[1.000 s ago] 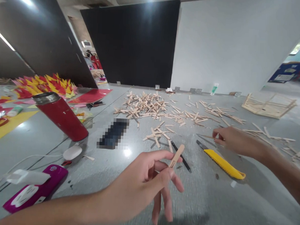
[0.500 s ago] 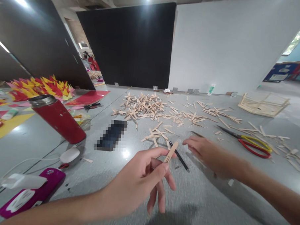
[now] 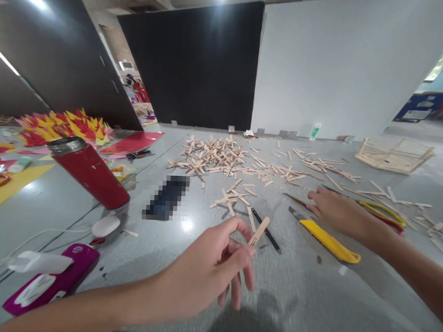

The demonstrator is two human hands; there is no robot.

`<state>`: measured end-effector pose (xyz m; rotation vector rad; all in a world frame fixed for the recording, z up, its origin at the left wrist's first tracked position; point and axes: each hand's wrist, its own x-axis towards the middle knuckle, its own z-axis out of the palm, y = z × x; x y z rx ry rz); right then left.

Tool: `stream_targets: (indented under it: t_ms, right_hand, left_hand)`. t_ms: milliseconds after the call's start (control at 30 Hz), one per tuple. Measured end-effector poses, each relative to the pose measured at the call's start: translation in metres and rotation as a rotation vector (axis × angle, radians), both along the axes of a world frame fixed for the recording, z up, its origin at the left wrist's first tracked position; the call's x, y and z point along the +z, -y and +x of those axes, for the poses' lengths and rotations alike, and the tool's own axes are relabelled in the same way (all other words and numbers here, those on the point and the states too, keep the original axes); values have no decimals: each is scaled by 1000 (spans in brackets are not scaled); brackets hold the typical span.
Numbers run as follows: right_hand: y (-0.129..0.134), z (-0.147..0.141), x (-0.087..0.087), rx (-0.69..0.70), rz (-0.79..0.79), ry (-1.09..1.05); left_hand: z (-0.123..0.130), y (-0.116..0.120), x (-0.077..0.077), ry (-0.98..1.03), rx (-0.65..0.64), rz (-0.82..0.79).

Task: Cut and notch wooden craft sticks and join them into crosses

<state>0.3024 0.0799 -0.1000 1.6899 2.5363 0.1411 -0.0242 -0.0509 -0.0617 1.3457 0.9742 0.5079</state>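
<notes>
Between the thumb and forefinger of my left hand (image 3: 217,261) is a short wooden stick (image 3: 260,231) with a small slot near its lower end. My right hand (image 3: 333,210) is low over the table at the right, its fingertips at a thin pointed tool (image 3: 295,199) and near the dark blades of the scissors with yellow and red handles (image 3: 383,214); its grip is blurred. A yellow cutter (image 3: 328,239) lies below my right hand. Beside the wooden stick, a black pen (image 3: 266,230) rests on the table.
A large pile of wooden sticks (image 3: 214,156) spreads across the table's middle, with loose pieces to the right. A red bottle (image 3: 92,175), a phone (image 3: 167,198) and a purple power strip (image 3: 51,278) are at the left. A stick frame (image 3: 394,156) stands at the back right.
My right hand has moved right, from beside the pen to the thin tool and scissors, uncovering the yellow cutter. My left hand still holds the stick, slightly farther right in view.
</notes>
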Motion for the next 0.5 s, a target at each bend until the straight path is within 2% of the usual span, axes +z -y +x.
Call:
stream_targets:
  t_ms: [67,133,267,300,400,500]
  right_hand:
    - [-11,10,-2,-1,-55,-21]
    - [-17,15,-3,7,-64,-37]
    - [-11,17,-3,105,-25,-43]
    - [-7,18,-4,152,-23,-43]
    - [8,21,-14,288,-29,-27]
    - [22,33,-30,428,-17,36]
  left_hand:
    - [0,-2,-9,-103,-47,17]
    - [1,-4,-21,-209,-67,103]
    - [8,-4,-50,-465,-81,468]
    - [10,-4,-56,-481,-80,507]
    - [13,-5,-68,-484,-90,534]
    - [10,-7,-66,-491,-63,531]
